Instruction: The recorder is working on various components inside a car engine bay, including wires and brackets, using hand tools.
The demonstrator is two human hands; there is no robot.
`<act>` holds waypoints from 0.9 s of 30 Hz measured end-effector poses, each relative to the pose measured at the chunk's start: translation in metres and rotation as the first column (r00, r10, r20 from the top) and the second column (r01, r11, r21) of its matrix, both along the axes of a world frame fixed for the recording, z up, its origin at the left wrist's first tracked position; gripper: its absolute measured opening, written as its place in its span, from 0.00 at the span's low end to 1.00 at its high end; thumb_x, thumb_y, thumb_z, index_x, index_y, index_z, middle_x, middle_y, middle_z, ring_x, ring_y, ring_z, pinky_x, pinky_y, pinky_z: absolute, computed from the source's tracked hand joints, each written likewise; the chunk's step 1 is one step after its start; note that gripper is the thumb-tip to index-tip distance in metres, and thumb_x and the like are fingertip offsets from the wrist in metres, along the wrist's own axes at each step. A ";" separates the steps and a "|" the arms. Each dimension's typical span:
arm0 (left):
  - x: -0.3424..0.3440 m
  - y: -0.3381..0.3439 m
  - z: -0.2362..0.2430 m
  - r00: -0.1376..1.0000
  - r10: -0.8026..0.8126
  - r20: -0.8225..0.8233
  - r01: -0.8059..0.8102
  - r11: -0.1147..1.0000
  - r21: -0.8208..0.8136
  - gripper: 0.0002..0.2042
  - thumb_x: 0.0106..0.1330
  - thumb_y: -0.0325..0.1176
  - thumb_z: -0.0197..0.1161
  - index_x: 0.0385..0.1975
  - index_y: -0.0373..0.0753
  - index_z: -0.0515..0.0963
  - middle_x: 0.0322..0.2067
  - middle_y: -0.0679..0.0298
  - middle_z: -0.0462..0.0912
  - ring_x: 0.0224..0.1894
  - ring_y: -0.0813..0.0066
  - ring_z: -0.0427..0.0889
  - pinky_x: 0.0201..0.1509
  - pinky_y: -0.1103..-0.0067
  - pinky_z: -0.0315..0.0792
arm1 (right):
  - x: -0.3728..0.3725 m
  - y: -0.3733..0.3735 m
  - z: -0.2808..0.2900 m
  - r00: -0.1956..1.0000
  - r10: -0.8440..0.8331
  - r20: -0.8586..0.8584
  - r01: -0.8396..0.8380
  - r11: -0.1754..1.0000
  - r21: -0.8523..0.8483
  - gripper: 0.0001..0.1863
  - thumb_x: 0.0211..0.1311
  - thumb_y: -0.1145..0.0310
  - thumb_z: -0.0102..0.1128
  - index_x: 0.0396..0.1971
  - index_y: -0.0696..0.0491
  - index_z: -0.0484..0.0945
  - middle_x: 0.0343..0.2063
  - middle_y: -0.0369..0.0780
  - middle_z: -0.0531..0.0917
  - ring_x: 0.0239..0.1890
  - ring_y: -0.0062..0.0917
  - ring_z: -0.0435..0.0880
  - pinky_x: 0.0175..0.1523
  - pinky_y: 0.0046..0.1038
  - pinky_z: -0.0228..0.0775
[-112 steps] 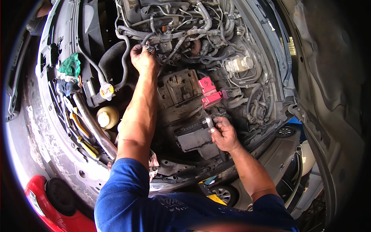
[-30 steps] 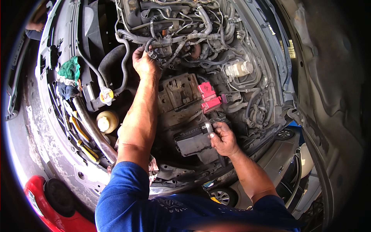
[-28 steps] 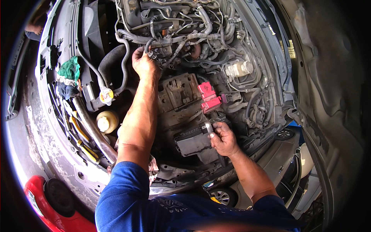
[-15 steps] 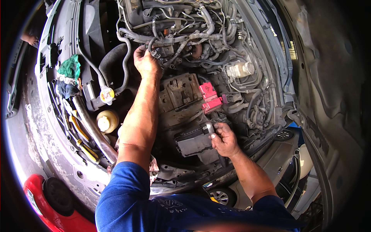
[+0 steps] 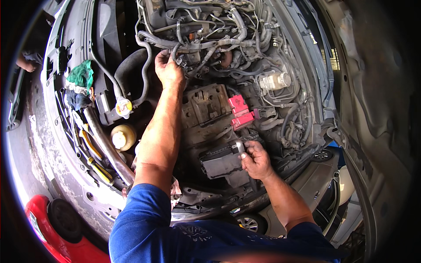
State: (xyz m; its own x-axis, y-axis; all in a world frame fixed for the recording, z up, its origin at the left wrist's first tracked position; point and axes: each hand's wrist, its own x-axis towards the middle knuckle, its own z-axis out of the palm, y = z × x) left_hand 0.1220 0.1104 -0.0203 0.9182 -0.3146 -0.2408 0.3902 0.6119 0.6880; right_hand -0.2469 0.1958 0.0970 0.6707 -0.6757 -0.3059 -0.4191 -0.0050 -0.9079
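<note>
Beside the engine, my left hand reaches up to a thin dark hose near a bundled wiring loom. Its fingers are pinched there, and their tips are partly hidden, so what they hold cannot be made out. My right hand is wrapped around a ratchet, its rounded silver head poking out above the thumb and a dark handle end below the fist. That hand is over a black plastic box. A red terminal cover sits beyond it, next to the bare battery tray.
On the front ledge at left lie several hand tools, including yellow-handled pliers, and a green rag. A capped reservoir and radiator cap stand near my left forearm. Another person's hand shows at far left. The raised hood is at right.
The view has shifted slightly. My hands keep nearly the same places, and the ratchet head has turned a little. The other person's hand at far left has come lower in the picture.
</note>
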 end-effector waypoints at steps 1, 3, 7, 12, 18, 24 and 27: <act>0.000 0.000 0.002 1.000 0.006 0.000 -0.006 1.000 0.026 0.11 0.65 0.21 0.63 0.44 0.37 0.72 0.37 0.63 0.79 0.38 0.76 0.79 0.42 0.81 0.75 | 0.000 0.000 0.000 1.000 0.001 -0.003 -0.001 1.000 -0.005 0.16 0.70 0.75 0.53 0.55 0.55 0.63 0.28 0.42 0.80 0.18 0.15 0.73 0.23 0.18 0.67; 0.001 0.001 0.006 0.998 0.010 -0.065 -0.011 1.000 -0.002 0.09 0.67 0.23 0.60 0.45 0.37 0.72 0.37 0.63 0.79 0.38 0.75 0.79 0.42 0.80 0.76 | 0.002 0.001 0.002 1.000 -0.019 0.018 0.018 0.999 0.029 0.16 0.70 0.74 0.54 0.54 0.54 0.64 0.28 0.41 0.80 0.18 0.15 0.73 0.22 0.18 0.67; 0.003 0.008 0.009 0.973 -0.007 -0.230 -0.005 0.999 -0.050 0.09 0.68 0.26 0.52 0.46 0.37 0.73 0.37 0.61 0.80 0.36 0.72 0.79 0.43 0.76 0.76 | 0.014 -0.006 0.013 0.992 -0.122 0.033 0.113 0.970 0.216 0.15 0.71 0.72 0.56 0.53 0.52 0.65 0.28 0.41 0.81 0.16 0.15 0.74 0.19 0.19 0.66; -0.004 0.006 -0.013 0.930 -0.016 -0.367 0.079 0.984 0.159 0.12 0.66 0.30 0.52 0.46 0.35 0.75 0.36 0.60 0.80 0.34 0.71 0.79 0.38 0.73 0.75 | 0.048 -0.042 0.036 0.975 -0.206 0.084 0.163 0.920 0.357 0.17 0.66 0.78 0.56 0.53 0.51 0.66 0.27 0.38 0.79 0.17 0.16 0.73 0.18 0.19 0.64; -0.033 0.012 -0.048 0.936 -0.328 0.129 0.248 0.872 0.421 0.08 0.60 0.31 0.59 0.29 0.33 0.80 0.23 0.68 0.79 0.25 0.81 0.73 0.33 0.80 0.70 | 0.114 -0.101 0.033 1.000 0.023 0.013 -0.023 1.000 -0.011 0.20 0.67 0.80 0.55 0.56 0.54 0.66 0.27 0.36 0.77 0.24 0.14 0.72 0.24 0.20 0.65; -0.044 0.024 -0.037 0.647 -0.670 0.364 0.603 0.742 0.294 0.05 0.58 0.26 0.60 0.29 0.32 0.80 0.24 0.70 0.79 0.26 0.85 0.72 0.31 0.83 0.69 | 0.168 -0.137 0.002 0.978 0.128 -0.165 -0.147 0.983 -0.111 0.21 0.66 0.80 0.57 0.58 0.54 0.68 0.25 0.33 0.76 0.22 0.13 0.71 0.26 0.20 0.65; -0.044 0.025 -0.025 0.620 -0.683 0.386 0.642 0.724 0.251 0.05 0.58 0.26 0.60 0.29 0.33 0.80 0.24 0.70 0.79 0.27 0.85 0.72 0.31 0.83 0.68 | 0.180 -0.138 -0.008 0.973 0.181 -0.144 -0.191 0.980 -0.057 0.21 0.66 0.80 0.56 0.57 0.54 0.68 0.25 0.32 0.76 0.22 0.13 0.71 0.26 0.19 0.64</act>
State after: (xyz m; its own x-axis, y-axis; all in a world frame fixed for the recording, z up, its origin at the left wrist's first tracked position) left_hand 0.0782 0.1351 -0.0450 0.4757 -0.8774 0.0615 0.3241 0.2399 0.9151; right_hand -0.0667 0.0582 0.0886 0.7414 -0.5659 -0.3607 -0.5259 -0.1559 -0.8362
